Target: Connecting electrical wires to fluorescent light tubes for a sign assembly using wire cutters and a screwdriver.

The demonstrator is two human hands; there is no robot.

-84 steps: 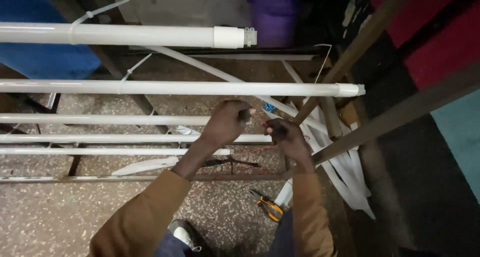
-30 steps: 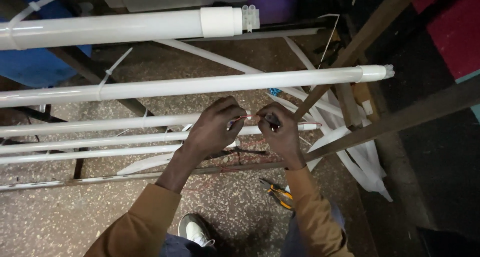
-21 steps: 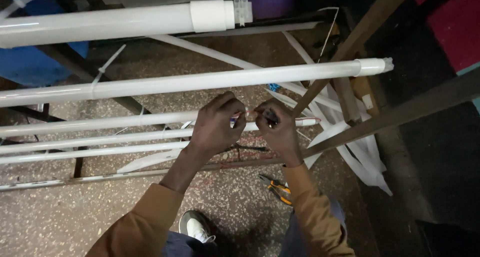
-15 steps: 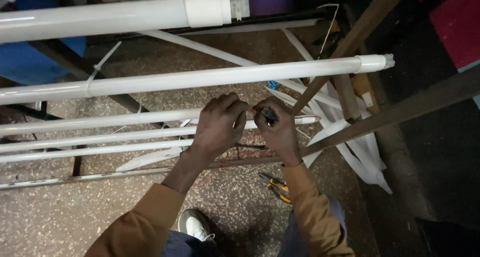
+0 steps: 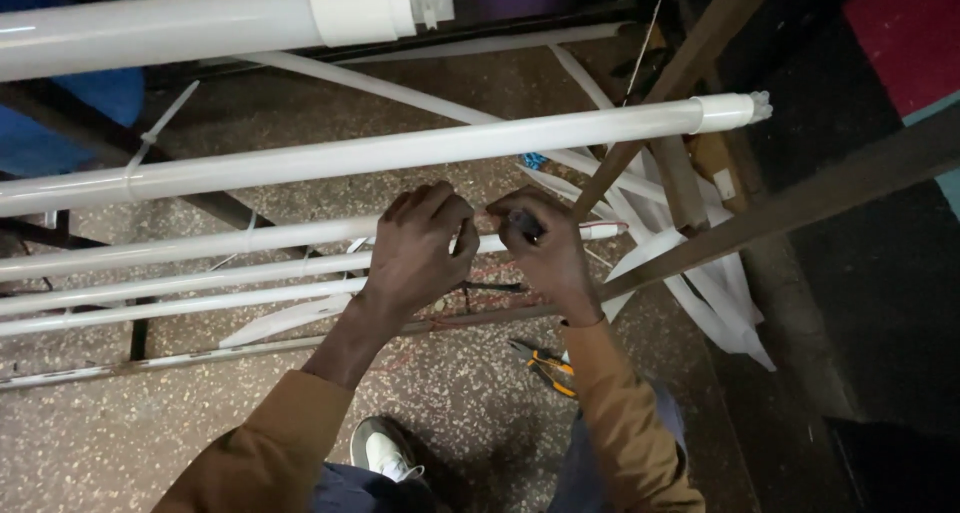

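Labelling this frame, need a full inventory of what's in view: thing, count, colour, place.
Thick tube: one, white, with end cap, top of view.
Long tube: one, white, across the middle, capped end at right.
Thin tubes: three, white, side by side at left, running under the hands.
Loose strips: several, white, piled at right on the floor; count unclear.
Frame bars: several, dark brown, crossing at right and along the bottom.
Pliers: one, orange and black handles, on the floor under the right forearm.
Floor: speckled grey-brown.
Shoe: one, light coloured, bottom centre.
Sleeves: two, tan.
Left hand: closed around a thin tube.
Right hand: pinching a small dark part at the tube's end.
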